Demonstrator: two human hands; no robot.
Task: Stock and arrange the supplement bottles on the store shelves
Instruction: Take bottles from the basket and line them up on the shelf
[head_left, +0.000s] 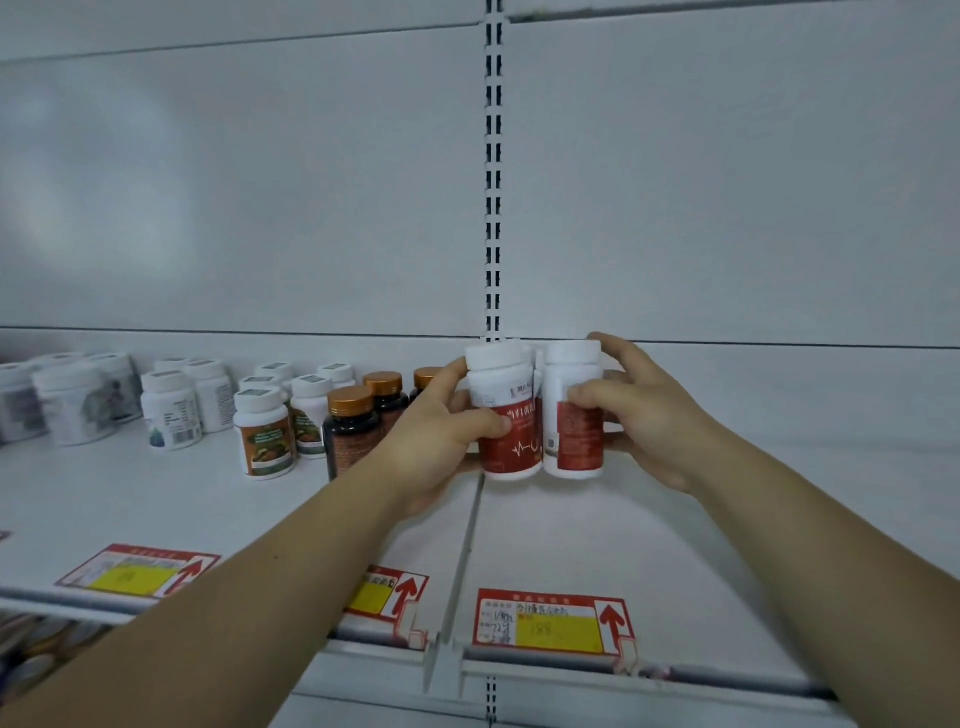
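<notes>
Two white bottles with red labels stand side by side on the white shelf (727, 519), near the seam between two shelf sections. My left hand (441, 441) grips the left red-label bottle (511, 441), thumb across its label. My right hand (644, 415) holds the right red-label bottle (571, 431), fingers curled round its front and far side. Behind these two, at least one more white-capped bottle is partly hidden.
To the left stand dark bottles with gold caps (353, 431), white bottles with green-orange labels (265, 436), and further white bottles (171, 410) and jars (72, 410). Red and yellow price tags (550, 621) line the shelf's front rail. A slotted upright (493, 182) runs up the back panel.
</notes>
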